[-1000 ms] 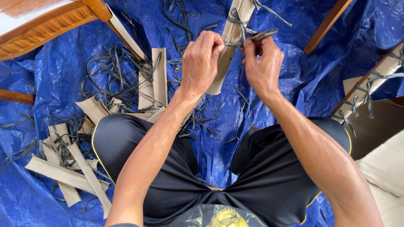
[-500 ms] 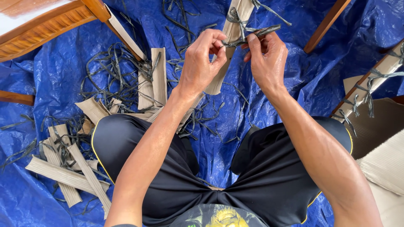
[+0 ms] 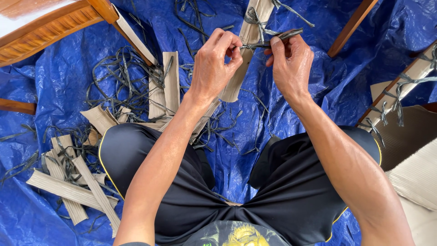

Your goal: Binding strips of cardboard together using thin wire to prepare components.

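Observation:
I sit on a blue tarp [image 3: 68,82] with my knees apart. My left hand [image 3: 214,64] pinches a dark grey string [image 3: 268,41] that is tied around a long strip of corrugated cardboard [image 3: 248,50]. My right hand [image 3: 291,61] grips the same string at its other end, thumb on top. Both hands are close together above the cardboard strip, which runs from the top edge down toward my left knee. More knotted string [image 3: 252,16] wraps the strip higher up.
Loose cardboard strips [image 3: 68,187] and tangled dark strings [image 3: 118,77] lie on the tarp at left. Wooden furniture legs [image 3: 350,27] stand at top right and a wooden frame [image 3: 50,23] at top left. A string-wrapped wooden bar [image 3: 400,86] and corrugated sheets [image 3: 419,173] sit at right.
Both hands have shifted slightly upward and kept working the string; my right hand has turned so its thumb lies over the string.

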